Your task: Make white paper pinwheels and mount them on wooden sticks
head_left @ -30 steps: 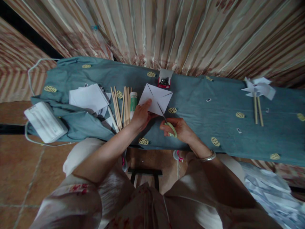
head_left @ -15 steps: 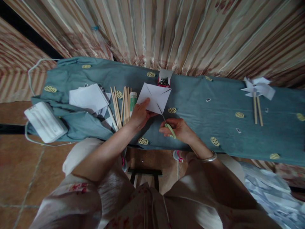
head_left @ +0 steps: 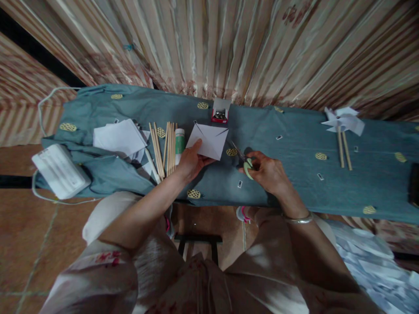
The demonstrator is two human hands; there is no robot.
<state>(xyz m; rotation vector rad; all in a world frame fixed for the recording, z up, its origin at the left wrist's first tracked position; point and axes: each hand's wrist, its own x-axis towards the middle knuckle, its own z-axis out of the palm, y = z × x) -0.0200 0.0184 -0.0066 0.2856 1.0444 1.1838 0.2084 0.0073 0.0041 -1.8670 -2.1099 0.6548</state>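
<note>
A square sheet of white paper [head_left: 211, 141] with slits running in from its far corners is pinched in my left hand [head_left: 191, 161], thumb on top and fingers beneath. My right hand [head_left: 266, 172] grips a pair of scissors with light green handles [head_left: 248, 168], their blades pointing up and left, apart from the paper. Just beyond the paper stands a small open red box [head_left: 220, 115] with shiny metal pieces in it. A green and white glue stick [head_left: 180, 141] lies left of the paper, beside several wooden sticks [head_left: 168, 146].
White sheets and scraps [head_left: 119, 137] lie to the left, near a white power strip [head_left: 61, 171] with a cord. Far right, a paper pinwheel [head_left: 345, 121] rests with two sticks. Pleated curtains [head_left: 209, 48] hang behind the cloth-covered table [head_left: 288, 131].
My right hand has drawn the scissors away from the paper, to the right. My left hand still holds the paper, which has shifted slightly left and down in view.
</note>
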